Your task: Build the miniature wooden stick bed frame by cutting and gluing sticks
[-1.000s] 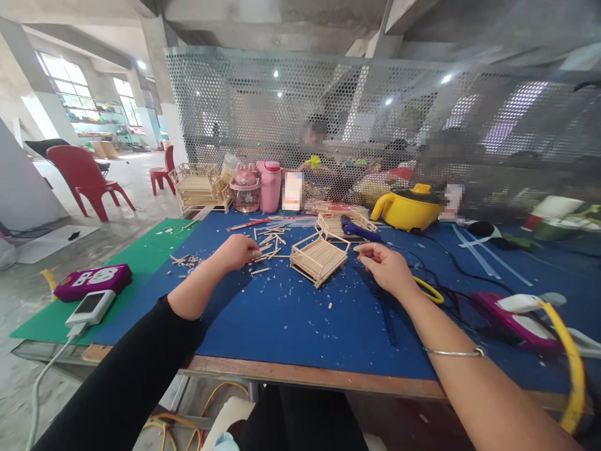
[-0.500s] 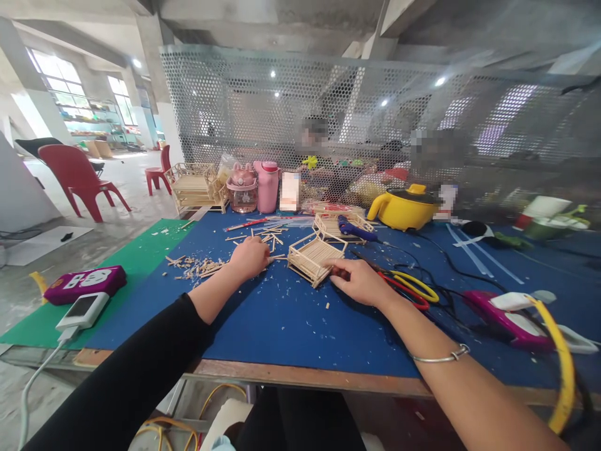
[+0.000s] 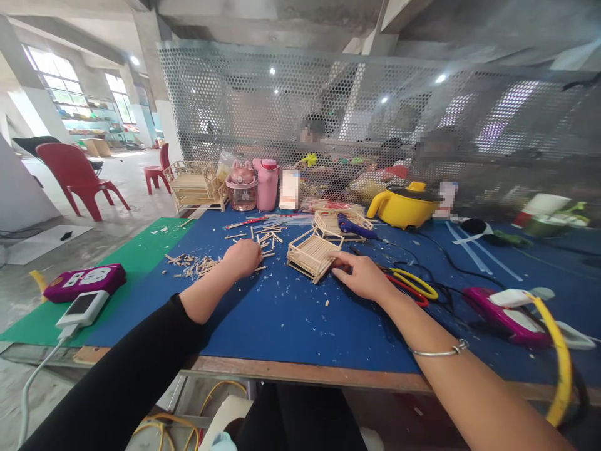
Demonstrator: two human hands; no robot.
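Right hand [image 3: 360,277] rests on the blue table [image 3: 291,319], fingertips pinching the near corner of the small stick-built frame [image 3: 313,252]; left hand [image 3: 244,257] is curled loosely over loose wooden sticks [image 3: 263,237] just left of it, grip contents unclear. Looks like mid-assembly: steadying the frame while picking a stick. Next needs one stick lifted and lined up; glue gun [image 3: 353,228] lies behind.

Two hands [image 3: 244,257] [image 3: 361,275] are on the bench [image 3: 291,319]. There are two red chairs [image 3: 75,178] [image 3: 157,172], one yellow pot [image 3: 404,207], and two pink bottles [image 3: 243,188] [image 3: 267,185].
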